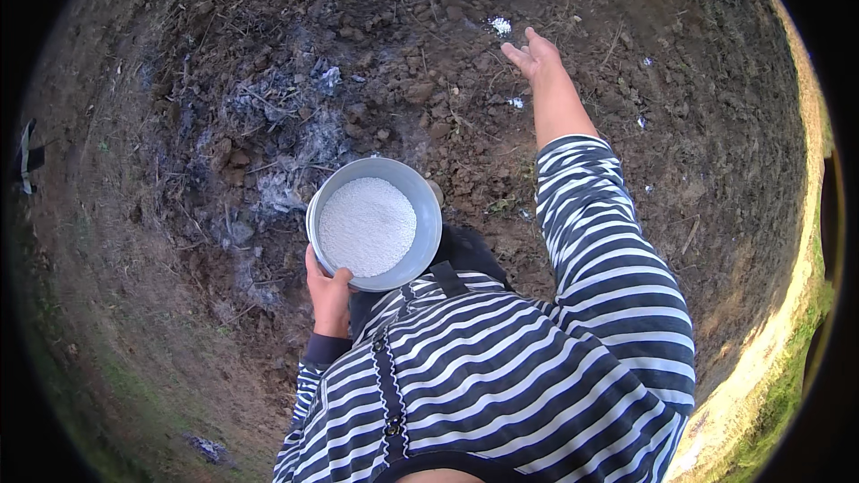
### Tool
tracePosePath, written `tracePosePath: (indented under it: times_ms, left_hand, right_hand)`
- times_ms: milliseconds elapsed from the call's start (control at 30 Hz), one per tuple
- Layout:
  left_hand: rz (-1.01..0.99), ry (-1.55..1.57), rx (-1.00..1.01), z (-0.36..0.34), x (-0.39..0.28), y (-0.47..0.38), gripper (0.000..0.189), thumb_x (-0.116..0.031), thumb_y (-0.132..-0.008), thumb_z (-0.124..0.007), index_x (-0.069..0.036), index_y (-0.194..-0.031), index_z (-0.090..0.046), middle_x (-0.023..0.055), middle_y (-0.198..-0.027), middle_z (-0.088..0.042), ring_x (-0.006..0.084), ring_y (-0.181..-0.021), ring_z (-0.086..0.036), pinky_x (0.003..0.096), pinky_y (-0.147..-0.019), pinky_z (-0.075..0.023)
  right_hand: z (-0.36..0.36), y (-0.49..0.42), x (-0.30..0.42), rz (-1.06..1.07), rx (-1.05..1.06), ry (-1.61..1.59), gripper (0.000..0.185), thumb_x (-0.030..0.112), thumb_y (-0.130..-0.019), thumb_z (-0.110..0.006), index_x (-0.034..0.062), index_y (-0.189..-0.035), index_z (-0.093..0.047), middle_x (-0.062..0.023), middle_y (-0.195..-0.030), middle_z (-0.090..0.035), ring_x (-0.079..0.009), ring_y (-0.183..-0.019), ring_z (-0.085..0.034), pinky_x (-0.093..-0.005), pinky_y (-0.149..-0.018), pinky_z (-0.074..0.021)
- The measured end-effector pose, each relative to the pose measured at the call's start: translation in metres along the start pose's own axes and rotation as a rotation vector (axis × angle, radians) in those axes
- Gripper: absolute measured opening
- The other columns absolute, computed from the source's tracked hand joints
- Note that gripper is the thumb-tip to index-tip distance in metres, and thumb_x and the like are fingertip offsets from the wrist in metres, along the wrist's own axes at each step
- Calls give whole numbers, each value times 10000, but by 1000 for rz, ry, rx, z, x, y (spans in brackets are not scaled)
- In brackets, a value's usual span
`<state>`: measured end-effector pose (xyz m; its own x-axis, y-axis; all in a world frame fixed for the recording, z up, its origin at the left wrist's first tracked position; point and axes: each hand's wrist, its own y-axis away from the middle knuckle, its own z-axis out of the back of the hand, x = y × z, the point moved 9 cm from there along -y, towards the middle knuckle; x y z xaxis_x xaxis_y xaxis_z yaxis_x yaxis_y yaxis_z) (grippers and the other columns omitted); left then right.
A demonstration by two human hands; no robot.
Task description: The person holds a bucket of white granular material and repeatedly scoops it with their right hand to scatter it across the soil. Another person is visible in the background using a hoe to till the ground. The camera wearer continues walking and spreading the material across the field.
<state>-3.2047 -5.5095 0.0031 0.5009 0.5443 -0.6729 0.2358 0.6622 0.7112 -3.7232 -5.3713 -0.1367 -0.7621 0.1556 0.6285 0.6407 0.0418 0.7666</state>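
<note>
My left hand (329, 292) grips the rim of a grey plastic bucket (427, 225) at its near left side, with the thumb over the edge. White granules (368, 227) fill the lower part of the bucket, which is held in front of my body. My right hand (535, 55) is stretched out over the tilled soil, its fingers apart and nothing seen in it. Just beyond its fingertips is a small heap of white granules (500, 27) on the ground. A smaller white patch (515, 102) lies left of my right forearm.
Cloddy brown soil (419, 90) with dry stalks spreads all around. Greyish ash (282, 188) covers the ground left of the bucket. More white patches (641, 122) dot the soil to the right. A dark strap-like object (28, 155) lies at the far left; grass (782, 409) borders the lower right.
</note>
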Motion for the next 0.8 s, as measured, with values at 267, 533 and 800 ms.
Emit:
tracePosePath:
  times_ms: [267,533,800]
  left_hand:
    - [32,-73,-33,-10,-2,4,732,77,-650,-458,-36,-1359,-312,102,-1120,-539,182,-859,-615,245,-493,-528]
    - [-62,-81,53,-32,-8,-1,767,70,-695,-507,-24,-1405,-233,122,-1185,-510,163,-883,-574,230,-557,-492]
    - [-60,-50,191,-47,-17,-14,789,120,-682,-498,-2,-1410,-219,126,-1214,-506,194,-1045,-543,273,-821,-465]
  right_hand:
    - [-16,156,-100,-190,690,270,273,138,-938,-515,43,-1194,-528,-87,-1042,-625,-188,-838,-654,-281,-659,-549]
    - [-42,304,-269,552,1541,1559,316,130,-841,-559,29,-1140,-578,-190,-1080,-601,-313,-912,-636,-404,-715,-534]
    - [-12,268,-341,510,1513,2168,231,105,-812,-521,45,-987,-660,-166,-1052,-626,-332,-953,-629,-412,-748,-524]
